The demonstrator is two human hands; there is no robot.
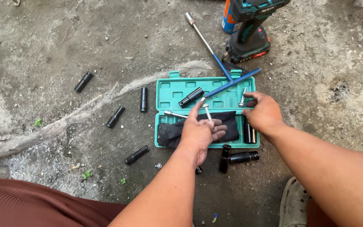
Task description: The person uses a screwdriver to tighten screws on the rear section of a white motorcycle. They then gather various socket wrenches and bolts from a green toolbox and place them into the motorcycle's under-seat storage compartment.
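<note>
Two hands over an open green socket case on rough concrete.

Left hand [201, 132] palm up, fingers curled around a silver bolt [207, 112], above a black cloth [171, 132] in the green case [177, 86]. Right hand [264, 113] pinching another silver bolt [243, 97] at the case's right edge. Inside the lid, a black socket [191, 97]; across it, a blue-handled wrench [227, 85]. Further out, loose black sockets [115, 116] on the ground, a teal cordless driver [251, 31] beyond the case.

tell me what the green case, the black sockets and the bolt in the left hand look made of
Green case: moulded plastic, judging by its matte teal and formed recesses.
Black sockets: probably steel with a dark, slightly glossy coating.
Bolt, in the left hand: bright bare or plated metal, silvery.
</note>
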